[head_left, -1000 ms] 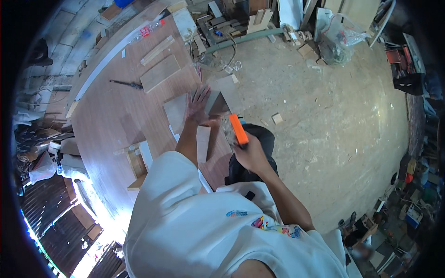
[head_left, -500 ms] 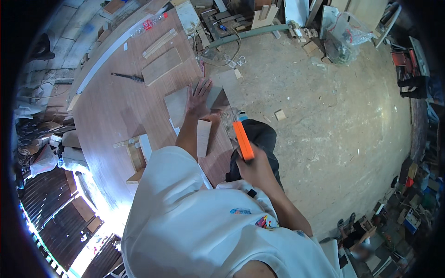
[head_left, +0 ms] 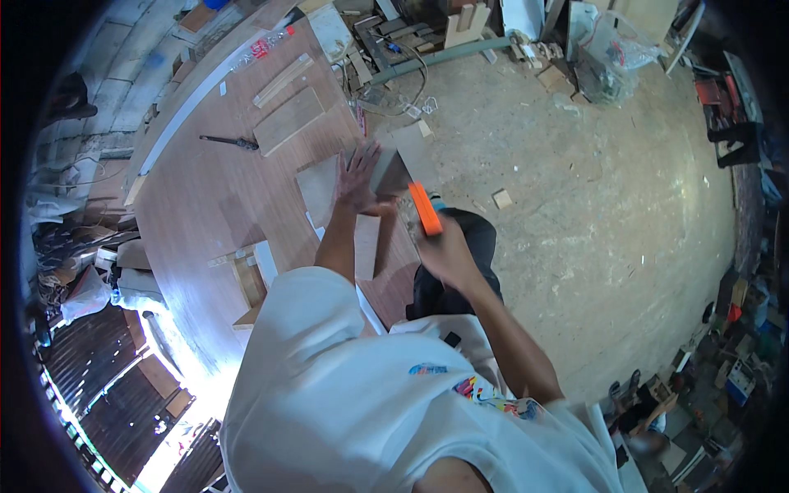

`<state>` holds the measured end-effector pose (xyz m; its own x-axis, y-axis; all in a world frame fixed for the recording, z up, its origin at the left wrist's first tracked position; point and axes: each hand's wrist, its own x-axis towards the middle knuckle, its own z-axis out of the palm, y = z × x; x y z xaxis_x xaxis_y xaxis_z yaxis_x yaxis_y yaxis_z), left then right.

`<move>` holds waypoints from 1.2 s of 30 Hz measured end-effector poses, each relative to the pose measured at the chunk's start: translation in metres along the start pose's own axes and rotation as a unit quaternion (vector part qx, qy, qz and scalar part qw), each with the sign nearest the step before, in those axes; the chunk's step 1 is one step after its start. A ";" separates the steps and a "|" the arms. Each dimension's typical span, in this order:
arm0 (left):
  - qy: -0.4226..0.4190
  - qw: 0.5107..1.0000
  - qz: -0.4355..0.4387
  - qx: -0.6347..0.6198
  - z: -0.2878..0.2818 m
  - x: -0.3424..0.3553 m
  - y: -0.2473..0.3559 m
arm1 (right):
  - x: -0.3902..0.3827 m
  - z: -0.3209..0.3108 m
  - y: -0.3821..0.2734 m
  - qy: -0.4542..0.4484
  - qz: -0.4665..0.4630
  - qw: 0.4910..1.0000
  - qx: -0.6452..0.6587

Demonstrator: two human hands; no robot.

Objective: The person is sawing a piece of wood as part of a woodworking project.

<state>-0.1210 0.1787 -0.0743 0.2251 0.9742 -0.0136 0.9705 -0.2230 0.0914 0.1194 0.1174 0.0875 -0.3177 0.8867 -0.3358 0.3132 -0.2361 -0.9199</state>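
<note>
My left hand (head_left: 357, 174) lies with spread fingers on a grey-brown board (head_left: 319, 183) at the edge of the wooden worktop (head_left: 189, 222). Just right of it, my right hand (head_left: 445, 248) grips the bright orange handle of a saw (head_left: 425, 207), whose blade points forward toward the board's right corner. A pale wood block (head_left: 366, 245) rests on the worktop below my left hand. A dark slim tool (head_left: 230, 141) lies farther left, near a small plank (head_left: 289, 121) and a narrow strip (head_left: 283, 80).
A wooden frame (head_left: 253, 279) sits at lower left on the worktop, a plastic bottle (head_left: 261, 48) at its far end. Offcuts, leaning boards and a clear bag (head_left: 616, 70) line the back of the concrete floor (head_left: 608, 230). Another person (head_left: 645, 415) is at lower right.
My right hand and the saw slid back toward my body, then moved forward again to where they are now. My left hand stays on the board; the view has shifted slightly.
</note>
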 end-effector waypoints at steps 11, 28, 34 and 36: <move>-0.013 1.000 -0.012 0.022 -0.007 0.005 0.000 | 0.011 0.002 -0.005 0.005 0.026 0.999 0.037; 0.041 0.999 -0.002 -0.001 -0.001 0.005 -0.001 | 0.034 0.003 -0.012 0.008 0.005 0.998 0.060; 0.021 1.000 -0.011 0.011 -0.002 -0.008 -0.003 | -0.061 -0.016 -0.040 -0.010 -0.003 1.000 0.017; 0.008 1.000 -0.013 -0.011 -0.011 -0.008 0.000 | -0.083 -0.030 -0.041 -0.014 0.012 0.999 0.026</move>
<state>-0.1236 0.1716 -0.0630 0.1987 0.9801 -0.0008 0.9737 -0.1973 0.1135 0.1596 0.0658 0.1595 -0.3354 0.8696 -0.3623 0.2733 -0.2782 -0.9208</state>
